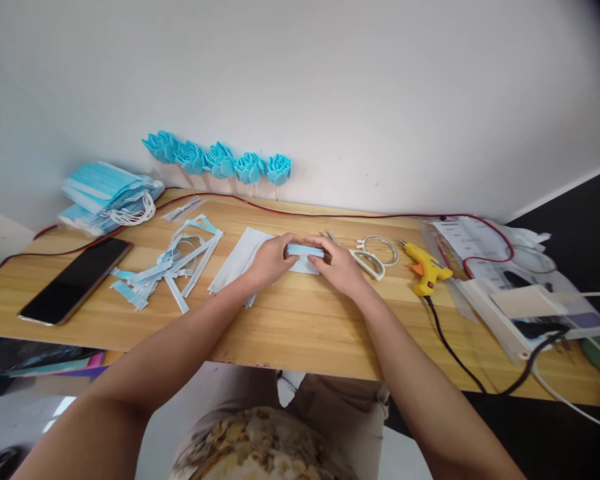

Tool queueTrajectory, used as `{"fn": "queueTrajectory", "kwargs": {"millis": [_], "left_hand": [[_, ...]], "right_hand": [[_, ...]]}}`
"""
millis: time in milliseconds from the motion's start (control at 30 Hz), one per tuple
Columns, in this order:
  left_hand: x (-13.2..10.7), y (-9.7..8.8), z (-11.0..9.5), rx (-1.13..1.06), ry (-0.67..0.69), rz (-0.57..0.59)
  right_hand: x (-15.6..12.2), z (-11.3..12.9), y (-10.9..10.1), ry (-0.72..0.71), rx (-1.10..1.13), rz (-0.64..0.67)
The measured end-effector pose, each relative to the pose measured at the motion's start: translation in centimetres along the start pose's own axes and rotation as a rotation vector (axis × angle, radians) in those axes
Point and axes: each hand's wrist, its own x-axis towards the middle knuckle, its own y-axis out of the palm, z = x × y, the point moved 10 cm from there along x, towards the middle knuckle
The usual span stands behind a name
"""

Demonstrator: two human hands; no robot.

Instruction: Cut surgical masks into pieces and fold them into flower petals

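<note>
Both my hands meet over the middle of the wooden table [300, 327]. My left hand [269, 261] and my right hand [338, 265] each pinch one end of a small folded blue strip of mask fabric [305, 251], fingers closed on it. Under and left of the hands lies a flattened pale blue mask piece [239, 257]. White-handled scissors [373, 261] lie just right of my right hand.
Cut mask strips [173, 263] and a black phone [77, 279] lie at left, a stack of blue masks [107, 195] behind them. Several blue fabric flowers [220, 161] lean on the wall. A yellow glue gun [427, 268], cables and papers [485, 257] fill the right.
</note>
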Motion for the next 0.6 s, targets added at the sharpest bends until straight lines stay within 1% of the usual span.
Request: {"fn": "queueTrajectory", "kwargs": {"millis": [100,200,300,433,600], "left_hand": [[-0.1,-0.2,-0.2,-0.107,0.007,-0.036],[-0.1,-0.3,-0.2,-0.372,-0.002,-0.070],[-0.1,0.3,-0.1,-0.610,-0.033,-0.048],[-0.2,0.7,0.4,-0.745,-0.114,-0.037],[-0.5,1.9,0.7,-0.871,-0.249,0.056]], "right_hand": [[0.0,-0.2,-0.6,0.024,0.041,-0.051],[-0.1,-1.0,-1.1,0.087,0.176,-0.094],[-0.1,-1.9,-0.9,0.148,0.343,-0.095],[-0.1,-2.4,-0.5,0.197,0.460,-0.083],[-0.1,-2.5,-0.4,0.223,0.487,-0.086]]}}
